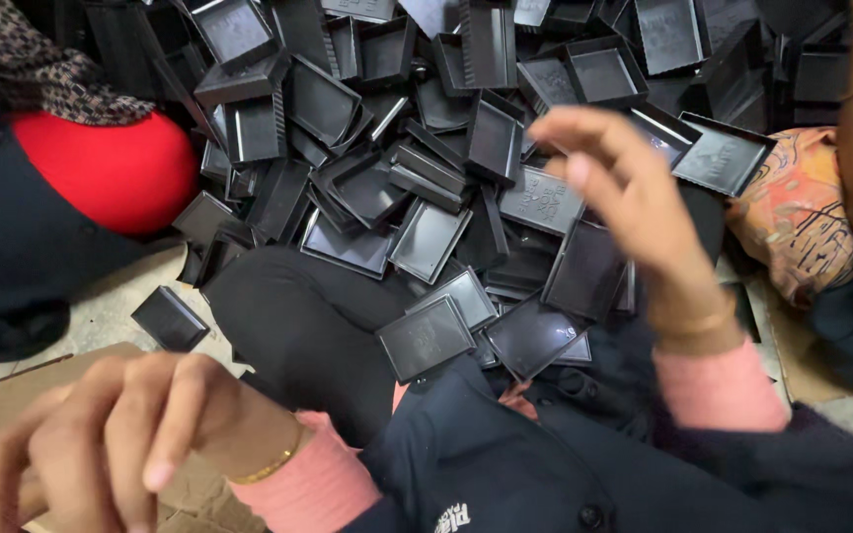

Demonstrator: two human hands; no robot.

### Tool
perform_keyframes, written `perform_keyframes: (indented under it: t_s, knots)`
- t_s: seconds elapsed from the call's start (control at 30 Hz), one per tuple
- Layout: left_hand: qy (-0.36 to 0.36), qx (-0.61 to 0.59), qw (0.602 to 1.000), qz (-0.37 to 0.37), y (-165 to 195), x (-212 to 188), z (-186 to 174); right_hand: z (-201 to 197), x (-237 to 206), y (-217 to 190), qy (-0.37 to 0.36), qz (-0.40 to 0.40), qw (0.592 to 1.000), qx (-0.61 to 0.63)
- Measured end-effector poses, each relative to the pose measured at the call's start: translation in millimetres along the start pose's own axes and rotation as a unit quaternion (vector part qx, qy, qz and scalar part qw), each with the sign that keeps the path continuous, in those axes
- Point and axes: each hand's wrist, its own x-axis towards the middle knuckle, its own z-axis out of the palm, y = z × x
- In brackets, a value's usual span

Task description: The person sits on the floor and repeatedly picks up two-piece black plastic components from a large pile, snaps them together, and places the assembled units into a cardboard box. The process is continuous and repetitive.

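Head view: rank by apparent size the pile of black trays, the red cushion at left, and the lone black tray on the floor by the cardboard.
1. Pile of black trays, largest by far.
2. Red cushion, partly hidden at its left edge.
3. Lone black tray, smallest.
All as seen; real sizes unsure, since nearness to the camera differs.

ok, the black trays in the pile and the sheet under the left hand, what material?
Black trays: look like thin moulded plastic, semi-gloss; the flat bases catch soft highlights, and the raised rims are crisp and uniform. Exact polymer cannot be told.
Brown sheet beside the left hand: looks like cardboard, matte tan with a plain cut edge.
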Motion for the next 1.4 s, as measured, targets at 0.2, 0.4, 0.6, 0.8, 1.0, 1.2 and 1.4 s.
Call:
perform_keyframes:
  t_s: [0.2, 0.4, 0.6, 0.8, 1.0, 1.2, 1.4]
  knots:
    - [0.008, -0.886, -0.316, 0.339, -14.1, 36.7, -139.4, -61.1, 104.0, 86.3, 0.085, -0.088, 0.837, -0.533]
    - [0.1, -0.913, 0.215, 0.332, 9.0, -13.7, -245.1, -53.2, 129.8, 132.7, -0.07, 0.07, 0.809, -0.579]
    - [0.156, -0.924, 0.064, 0.343, 17.7, -47.7, -209.0, -25.3, 85.8, 101.4, -0.153, 0.02, 0.782, -0.604]
    - [0.176, -0.887, 0.082, 0.419, -11.0, -54.6, -152.0, -23.2, 35.1, 31.2, -0.21, -0.098, 0.847, -0.479]
    - [0.27, -0.907, 0.091, 0.311, -2.8, -59.7, -161.7, -11.0, -1.8, 10.0, -0.094, -0.021, 0.977, -0.188]
    - [0.143, -0.908, -0.019, 0.393, 6.4, -64.7, -170.0, 4.1, -2.0, 74.3, 0.138, 0.004, 0.928, -0.346]
    - [0.2, -0.903, 0.033, 0.378, 3.4, -73.3, -174.4, 28.5, -13.5, 89.8, 0.037, 0.037, 0.842, -0.536]
